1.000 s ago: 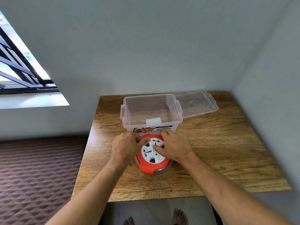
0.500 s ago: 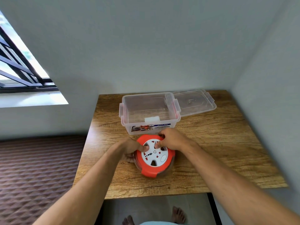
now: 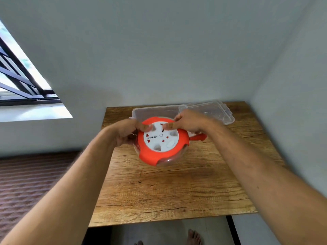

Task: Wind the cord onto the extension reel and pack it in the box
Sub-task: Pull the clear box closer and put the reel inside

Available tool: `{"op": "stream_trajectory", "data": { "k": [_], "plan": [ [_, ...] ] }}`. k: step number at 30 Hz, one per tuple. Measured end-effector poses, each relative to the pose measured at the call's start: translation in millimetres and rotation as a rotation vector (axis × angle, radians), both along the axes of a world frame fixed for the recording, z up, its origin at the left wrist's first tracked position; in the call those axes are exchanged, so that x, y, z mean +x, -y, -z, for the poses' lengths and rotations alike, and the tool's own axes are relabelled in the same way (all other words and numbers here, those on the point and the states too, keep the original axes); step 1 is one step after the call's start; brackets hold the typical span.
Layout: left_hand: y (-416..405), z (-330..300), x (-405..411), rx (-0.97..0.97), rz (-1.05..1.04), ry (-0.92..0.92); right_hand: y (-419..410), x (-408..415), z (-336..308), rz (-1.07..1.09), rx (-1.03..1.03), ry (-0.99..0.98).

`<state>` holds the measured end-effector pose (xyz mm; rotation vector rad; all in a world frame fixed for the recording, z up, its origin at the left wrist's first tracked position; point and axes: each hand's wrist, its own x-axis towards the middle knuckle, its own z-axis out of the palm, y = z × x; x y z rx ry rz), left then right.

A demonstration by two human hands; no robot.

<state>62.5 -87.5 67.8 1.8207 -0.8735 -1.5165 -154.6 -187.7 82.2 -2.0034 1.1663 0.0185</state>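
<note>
The round extension reel, orange-rimmed with a white socket face, is held up off the wooden table, tilted toward me. My left hand grips its left edge with the thumb on the white face. My right hand holds its top right edge, fingers on the face. An orange plug or handle sticks out at the reel's right side. The clear plastic box stands open just behind the reel, largely hidden by it.
The box's clear lid lies on the table to the right of the box. Grey walls close in behind and to the right. A window sits at the far left. My bare feet show below the table's front edge.
Both hands have lifted the reel off the table and carried it up and back toward the box. The orange plug or handle now shows at its right.
</note>
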Motion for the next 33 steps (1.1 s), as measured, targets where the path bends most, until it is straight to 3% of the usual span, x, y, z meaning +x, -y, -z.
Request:
{"op": "stream_trajectory", "data": {
  "k": [4, 10, 20, 27, 33],
  "plan": [
    [30, -11, 5, -0.123, -0.151, -0.007, 32, 12, -14, 0.123, -0.051, 0.145],
    [68, -7, 12, -0.284, -0.267, 0.169, 64, 33, 0, 0.180, -0.200, 0.202],
    [92, 32, 14, -0.229, 0.038, 0.866, 82, 54, 41, 0.083, -0.231, -0.046],
    [93, 33, 6, -0.206, 0.065, 0.988, 85, 64, 38, -0.010, -0.141, -0.176],
    [86, 39, 2, -0.113, 0.242, 1.168, 74, 66, 46, -0.069, -0.112, -0.096]
  ]
}}
